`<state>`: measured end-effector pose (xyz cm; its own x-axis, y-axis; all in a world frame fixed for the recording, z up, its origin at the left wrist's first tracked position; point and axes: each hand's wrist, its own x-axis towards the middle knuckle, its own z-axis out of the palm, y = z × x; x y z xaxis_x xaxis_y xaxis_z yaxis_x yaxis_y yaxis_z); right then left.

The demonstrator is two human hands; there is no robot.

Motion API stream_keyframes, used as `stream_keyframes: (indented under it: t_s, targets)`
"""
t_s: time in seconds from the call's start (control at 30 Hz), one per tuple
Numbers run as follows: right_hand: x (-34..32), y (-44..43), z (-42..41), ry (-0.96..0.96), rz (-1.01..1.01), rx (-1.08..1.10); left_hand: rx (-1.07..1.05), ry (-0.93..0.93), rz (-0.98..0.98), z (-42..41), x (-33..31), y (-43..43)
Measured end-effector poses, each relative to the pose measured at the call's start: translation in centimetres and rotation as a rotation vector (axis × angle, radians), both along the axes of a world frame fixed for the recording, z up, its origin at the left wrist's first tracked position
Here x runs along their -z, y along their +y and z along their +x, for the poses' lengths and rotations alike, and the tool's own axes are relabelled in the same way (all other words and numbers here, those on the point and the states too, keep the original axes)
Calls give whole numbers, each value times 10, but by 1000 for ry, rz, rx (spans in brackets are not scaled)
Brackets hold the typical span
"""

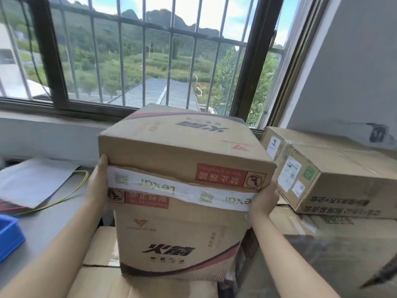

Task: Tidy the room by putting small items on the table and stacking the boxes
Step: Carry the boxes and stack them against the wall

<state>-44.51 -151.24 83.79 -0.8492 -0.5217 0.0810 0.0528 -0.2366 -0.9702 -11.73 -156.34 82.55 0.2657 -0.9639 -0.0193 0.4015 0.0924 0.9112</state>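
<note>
A taped cardboard box is held between both hands over a lower carton, beside the stacked boxes under the window. The left hand is pressed flat against its left side. The right hand is pressed against its right edge; how far its hidden fingers curl cannot be told.

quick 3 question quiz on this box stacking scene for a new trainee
1. True or false: the left hand and the right hand hold the taped box by opposite sides.
2. Where is the blue bin relative to the taped box? A) on the person's left B) on the person's right C) on top of it
3. Fill in: behind the taped box is a barred ____.

Key: 1 true; 2 A; 3 window
</note>
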Motion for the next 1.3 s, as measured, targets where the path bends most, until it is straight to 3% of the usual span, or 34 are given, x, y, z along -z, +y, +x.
stream_keyframes:
  t_s: [0.47,0.77,0.93,1.07,1.3]
  targets:
    - [9,0,-10,152,111,-40,10,-158,40,-1,1,1]
    - [18,21,-1,304,105,-14,55,-389,-38,4,30,40]
    - [37,50,-7,350,138,-33,-12,-413,29,-7,53,61]
    - [62,94,-13,250,237,-77,-130,-309,185,-35,76,88]
    - [126,202,-44,283,455,-43,218,-430,387,-144,121,164]
